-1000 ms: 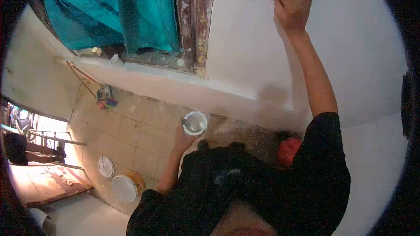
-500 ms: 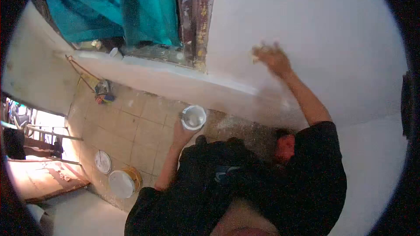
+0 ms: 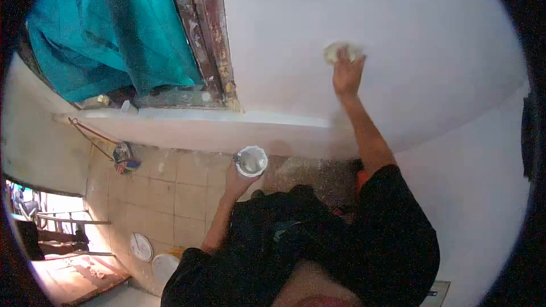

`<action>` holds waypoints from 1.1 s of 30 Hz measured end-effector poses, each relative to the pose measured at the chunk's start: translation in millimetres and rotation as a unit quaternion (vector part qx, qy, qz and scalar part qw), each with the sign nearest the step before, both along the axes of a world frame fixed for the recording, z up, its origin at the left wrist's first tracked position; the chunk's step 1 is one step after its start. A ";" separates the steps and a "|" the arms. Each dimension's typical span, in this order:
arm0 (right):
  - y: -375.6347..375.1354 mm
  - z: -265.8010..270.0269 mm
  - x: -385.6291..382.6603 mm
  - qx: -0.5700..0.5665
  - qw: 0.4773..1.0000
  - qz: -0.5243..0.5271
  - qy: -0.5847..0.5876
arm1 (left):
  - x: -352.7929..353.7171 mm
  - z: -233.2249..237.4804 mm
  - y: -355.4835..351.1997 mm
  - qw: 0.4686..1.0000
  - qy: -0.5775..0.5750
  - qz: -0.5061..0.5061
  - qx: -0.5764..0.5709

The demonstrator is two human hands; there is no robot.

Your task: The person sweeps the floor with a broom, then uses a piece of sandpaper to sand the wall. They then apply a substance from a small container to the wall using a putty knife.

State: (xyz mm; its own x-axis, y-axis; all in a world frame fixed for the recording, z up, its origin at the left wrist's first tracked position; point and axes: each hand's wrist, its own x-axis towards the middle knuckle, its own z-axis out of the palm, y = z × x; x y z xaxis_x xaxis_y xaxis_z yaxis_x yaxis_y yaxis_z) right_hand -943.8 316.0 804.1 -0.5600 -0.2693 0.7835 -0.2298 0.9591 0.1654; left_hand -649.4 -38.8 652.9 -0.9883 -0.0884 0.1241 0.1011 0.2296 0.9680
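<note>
My left hand (image 3: 239, 181) is closed round a white tub (image 3: 252, 161), its open top facing up; some pale stuff shows inside. Up on the white wall (image 3: 284, 34), my right hand (image 3: 347, 74) presses a pale, cream-coloured sponge or cloth (image 3: 335, 53) against the surface, fingers over it. The hand and the pad are slightly blurred, so the pad's exact kind is unclear.
A teal curtain (image 3: 114, 34) hangs in a worn window frame (image 3: 206, 28). On the tiled floor (image 3: 159, 193) are a round lid (image 3: 141, 247), a bucket (image 3: 165, 267) and a long-handled tool (image 3: 125, 158). A person's legs (image 3: 60, 241) show at the doorway.
My right hand has moved slightly left and now lies against the wall with the pad. The view has turned, shifting curtain and window frame left. My left hand still holds the tub.
</note>
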 end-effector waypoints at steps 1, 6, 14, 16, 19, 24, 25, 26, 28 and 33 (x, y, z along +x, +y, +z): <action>1.3 -4.0 14.4 -0.002 1.000 -0.004 0.001 | -1.6 -1.4 1.1 1.000 0.001 -0.009 0.002; 15.3 38.1 46.7 -0.009 0.992 0.120 0.050 | -4.6 11.9 4.3 0.997 0.043 -0.031 -0.048; -26.0 103.5 121.1 -0.753 0.489 0.410 -0.164 | 5.1 17.4 8.7 0.998 -0.022 -0.036 -0.047; -29.3 94.0 124.1 -0.750 0.450 0.446 -0.188 | 9.1 19.1 8.0 0.993 -0.010 -0.032 -0.115; -28.1 66.3 125.7 -0.805 0.427 0.372 -0.174 | 5.8 28.6 8.0 0.997 -0.009 -0.041 -0.061; 14.8 -153.7 172.5 -0.772 0.546 0.073 -0.318 | -12.6 -27.5 3.9 0.986 -0.045 -0.139 -0.075; 32.0 -230.0 197.8 -0.776 0.528 0.006 -0.345 | -15.7 -38.1 2.8 0.984 -0.075 -0.159 -0.015; 33.9 -295.4 236.6 -0.771 0.519 -0.045 -0.367 | -18.3 -49.0 -2.5 0.978 -0.109 -0.173 0.043; 31.2 -399.1 338.7 -0.755 0.507 -0.120 -0.398 | -26.5 -89.2 -21.8 0.970 -0.151 -0.191 -0.002; -28.5 -541.3 602.8 -0.752 0.428 -0.281 -0.414 | -49.8 -157.3 -64.4 0.946 -0.005 -0.309 -0.095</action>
